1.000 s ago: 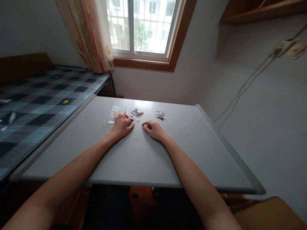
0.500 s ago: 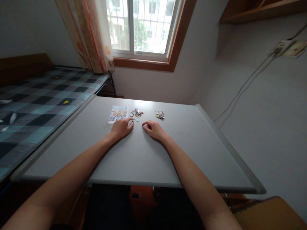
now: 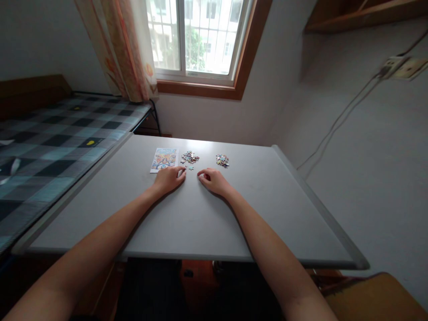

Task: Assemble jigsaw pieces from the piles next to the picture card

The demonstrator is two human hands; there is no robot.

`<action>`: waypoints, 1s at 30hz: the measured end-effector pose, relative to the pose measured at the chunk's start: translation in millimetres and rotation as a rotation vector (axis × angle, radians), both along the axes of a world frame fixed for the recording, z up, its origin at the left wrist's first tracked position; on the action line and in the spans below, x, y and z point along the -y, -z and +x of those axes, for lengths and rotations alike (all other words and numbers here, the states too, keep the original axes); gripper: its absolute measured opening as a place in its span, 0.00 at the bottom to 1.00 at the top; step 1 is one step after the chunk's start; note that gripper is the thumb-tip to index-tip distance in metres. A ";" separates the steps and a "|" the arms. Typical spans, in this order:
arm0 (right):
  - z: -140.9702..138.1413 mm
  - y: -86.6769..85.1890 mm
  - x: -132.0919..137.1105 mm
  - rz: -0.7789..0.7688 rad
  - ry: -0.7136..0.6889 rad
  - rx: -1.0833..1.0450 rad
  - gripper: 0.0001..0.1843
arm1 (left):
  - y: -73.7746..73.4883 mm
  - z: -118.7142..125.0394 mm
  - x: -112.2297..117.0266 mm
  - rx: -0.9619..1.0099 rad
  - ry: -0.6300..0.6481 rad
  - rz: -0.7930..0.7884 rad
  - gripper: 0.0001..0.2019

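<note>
1. Rests the left hand [image 3: 169, 178] on the tabletop [image 3: 194, 223], covering part of the picture card's [image 3: 164, 157] near edge from view. Reaches with index finger to a small puzzle piece [image 3: 185, 167], with thumb just below, leaving a narrow gap. Too small to tell gripped from merely touched.
2. Rests the right hand [image 3: 214, 181] on the tabletop too, near the left one and apart from it. Curls fingers loosely toward the thumb, nearly closing the space; hides the inside of the grip, so cannot tell about anything held.
3. Heaped just right of the card: left pile of puzzle pieces [image 3: 190, 156], multicoloured and overlapping.
4. Lying flat between that heap and the hands: pale blue puzzle piece [image 3: 191, 168].
5. Heaped farther right, beyond the right hand and apart from it: right pile of puzzle pieces [image 3: 222, 160].
6. Lying flat left of both heaps: picture card, brightly printed with a white border.
7. Along the left side: bed [image 3: 90, 120] with checked cover; beyond, patterned curtain [image 3: 125, 53] beside a barred window [image 3: 207, 40].
8. On the right wall: socket [image 3: 406, 67] with hanging cord [image 3: 337, 119].
</note>
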State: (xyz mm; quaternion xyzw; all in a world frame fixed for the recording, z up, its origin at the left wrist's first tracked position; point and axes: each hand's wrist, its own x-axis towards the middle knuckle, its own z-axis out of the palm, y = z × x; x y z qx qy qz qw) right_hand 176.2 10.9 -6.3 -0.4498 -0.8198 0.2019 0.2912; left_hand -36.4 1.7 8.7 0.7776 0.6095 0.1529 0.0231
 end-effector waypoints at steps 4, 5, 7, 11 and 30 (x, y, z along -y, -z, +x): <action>0.5 -0.1 0.0 0.000 -0.002 -0.001 0.11 | -0.6 0.0 -0.3 0.004 0.003 -0.011 0.20; 0.7 0.0 0.0 0.001 -0.004 -0.002 0.11 | -0.5 -0.1 -0.4 0.006 0.004 -0.011 0.20; 0.9 0.2 -0.3 0.003 -0.007 -0.001 0.11 | 0.0 -0.3 -0.5 0.007 0.002 -0.012 0.20; 0.8 0.3 -0.7 -0.002 -0.004 0.005 0.10 | 1.5 -0.2 -0.6 0.032 -0.035 0.003 0.22; -0.1 3.2 -1.6 0.006 -0.001 -0.005 0.10 | 1.7 0.3 -1.4 -0.017 -0.034 0.000 0.21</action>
